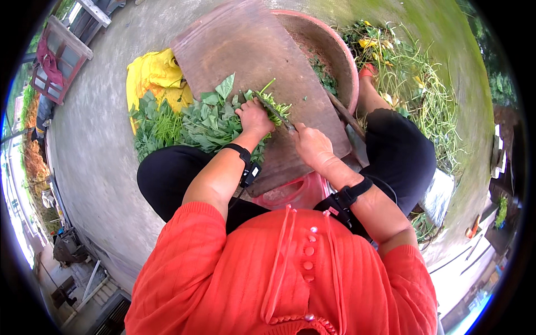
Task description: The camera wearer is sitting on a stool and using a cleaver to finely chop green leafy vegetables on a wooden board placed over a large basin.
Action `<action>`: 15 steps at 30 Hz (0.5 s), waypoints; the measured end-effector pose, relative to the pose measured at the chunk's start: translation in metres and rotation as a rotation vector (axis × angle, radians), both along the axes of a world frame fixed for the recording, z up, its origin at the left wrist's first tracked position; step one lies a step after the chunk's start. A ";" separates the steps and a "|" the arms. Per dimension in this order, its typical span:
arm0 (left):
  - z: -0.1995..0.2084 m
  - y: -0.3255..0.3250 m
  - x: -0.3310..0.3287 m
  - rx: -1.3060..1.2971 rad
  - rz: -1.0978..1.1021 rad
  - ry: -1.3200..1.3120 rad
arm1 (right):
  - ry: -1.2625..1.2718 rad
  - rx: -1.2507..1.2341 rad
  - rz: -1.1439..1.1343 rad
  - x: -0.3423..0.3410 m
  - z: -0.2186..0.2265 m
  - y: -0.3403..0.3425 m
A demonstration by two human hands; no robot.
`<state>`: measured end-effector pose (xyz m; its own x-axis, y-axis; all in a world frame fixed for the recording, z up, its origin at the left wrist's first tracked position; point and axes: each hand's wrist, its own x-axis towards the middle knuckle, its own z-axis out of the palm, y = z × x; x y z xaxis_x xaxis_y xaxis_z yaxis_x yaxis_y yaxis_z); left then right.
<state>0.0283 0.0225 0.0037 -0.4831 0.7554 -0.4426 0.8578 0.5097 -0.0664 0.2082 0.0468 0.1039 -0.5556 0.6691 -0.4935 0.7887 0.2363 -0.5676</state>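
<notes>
The bunch of leafy greens (pixel 209 124) is gripped near its stem end by the left hand (pixel 255 118), its leaves spread out to that hand's left across the near-left part of the wooden board (pixel 259 53) and beyond the board's edge, beside the yellow cloth (pixel 153 78). By the right hand (pixel 312 147), to the right of the greens, the handle of a knife (pixel 276 113) is grasped, and the blade is held slantwise across the stems, just beside the left hand's fingers; how deep its edge is set cannot be told.
</notes>
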 end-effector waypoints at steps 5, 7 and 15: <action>-0.005 0.004 -0.001 -0.040 -0.047 0.024 | -0.123 0.005 0.089 -0.018 0.005 0.016; -0.009 -0.001 0.000 -0.020 -0.064 0.029 | -0.196 -0.025 0.130 -0.020 -0.002 0.021; -0.009 -0.003 -0.003 0.105 -0.081 0.019 | -0.232 -0.077 0.070 -0.051 -0.044 0.037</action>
<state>0.0251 0.0199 -0.0048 -0.4263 0.8338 -0.3509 0.8954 0.4440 -0.0329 0.1571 0.0841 0.0602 -0.4655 0.5882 -0.6613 0.8831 0.2583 -0.3918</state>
